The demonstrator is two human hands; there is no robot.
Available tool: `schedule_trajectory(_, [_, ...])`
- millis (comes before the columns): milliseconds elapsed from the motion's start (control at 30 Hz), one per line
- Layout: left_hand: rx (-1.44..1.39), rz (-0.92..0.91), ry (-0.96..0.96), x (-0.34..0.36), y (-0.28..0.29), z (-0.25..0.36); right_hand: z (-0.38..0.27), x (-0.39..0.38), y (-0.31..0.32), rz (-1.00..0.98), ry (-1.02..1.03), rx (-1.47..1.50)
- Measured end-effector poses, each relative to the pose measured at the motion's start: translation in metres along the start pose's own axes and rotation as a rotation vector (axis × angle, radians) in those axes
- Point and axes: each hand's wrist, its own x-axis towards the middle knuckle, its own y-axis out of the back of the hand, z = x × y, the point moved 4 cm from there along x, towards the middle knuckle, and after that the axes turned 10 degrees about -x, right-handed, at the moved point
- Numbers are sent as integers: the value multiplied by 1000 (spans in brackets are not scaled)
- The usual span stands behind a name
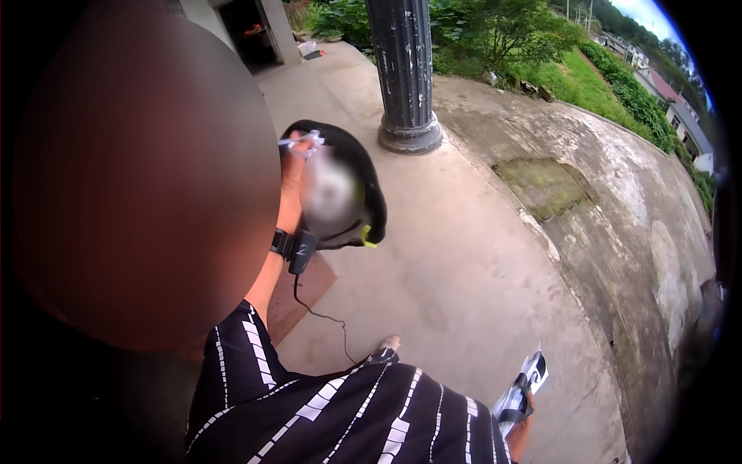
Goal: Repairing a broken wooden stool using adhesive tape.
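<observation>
My left hand (293, 164) reaches forward over a black, rounded, soft-looking thing (369, 179) with a yellow tag on its edge. A blurred whitish patch covers its middle, so I cannot tell what kind of thing it is. The fingers are closed on a crumpled piece of whitish see-through plastic (309, 142). A black band and a small black box (302, 251) with a cable sit on that wrist. Low at the right, my right hand (522, 433) grips a clear plastic package (519, 396) with black parts; some of its fingers are hidden.
A dark fluted column (401, 73) rises from the pale concrete floor (448, 286) beyond the black thing. Weathered, mossy paving (543, 188) lies to the right. A doorway (249, 35) opens at the back left. A large blurred reddish shape (154, 185) hides the left side.
</observation>
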Motion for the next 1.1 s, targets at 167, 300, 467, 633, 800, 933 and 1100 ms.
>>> schedule_trajectory(167, [-40, 145, -72, 35, 7, 8, 4, 3, -5, 36, -22, 35])
schedule_trajectory(300, [-51, 162, -122, 58, 12, 29, 5, 10, -13, 45, -31, 57])
schedule_trajectory(467, [16, 185, -181, 98, -1, 55, 4, 24, -29, 29, -39, 96])
schedule_trajectory(633, [7, 164, -204, 105, -39, 79, 4, 18, -26, 41, -51, 116])
schedule_trajectory(800, [103, 130, -197, 110, -56, 89, 7, 13, -21, 46, -65, 134])
schedule_trajectory(933, [77, 119, -194, 103, -76, 93, 12, 4, -14, 61, -55, 120])
schedule_trajectory(1100, [139, 107, -263, 84, -88, 87, 15, 0, -8, 80, -35, 89])
